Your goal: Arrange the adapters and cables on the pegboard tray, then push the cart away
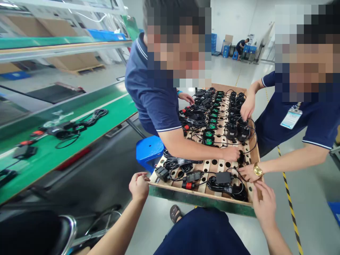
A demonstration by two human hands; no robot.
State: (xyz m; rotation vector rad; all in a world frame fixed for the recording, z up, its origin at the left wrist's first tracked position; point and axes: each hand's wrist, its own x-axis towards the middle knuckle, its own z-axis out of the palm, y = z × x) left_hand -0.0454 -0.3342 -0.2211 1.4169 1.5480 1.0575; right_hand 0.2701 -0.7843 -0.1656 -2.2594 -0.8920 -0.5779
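Note:
A wooden tray with rows of round holes reaches away from me. My left hand is closed on its near left corner. At the near right corner, my right hand grips the edge, with the fingers along the outside. Close to me in the tray lie a coiled black cable, a dark rectangular box and a connector with a red ring. Farther back stand rows of black devices and green circuit boards.
Two co-workers in navy shirts reach into the tray from both sides. On the left runs a green workbench carrying cabled devices. A blue stool stands beside the tray, and a black chair at lower left.

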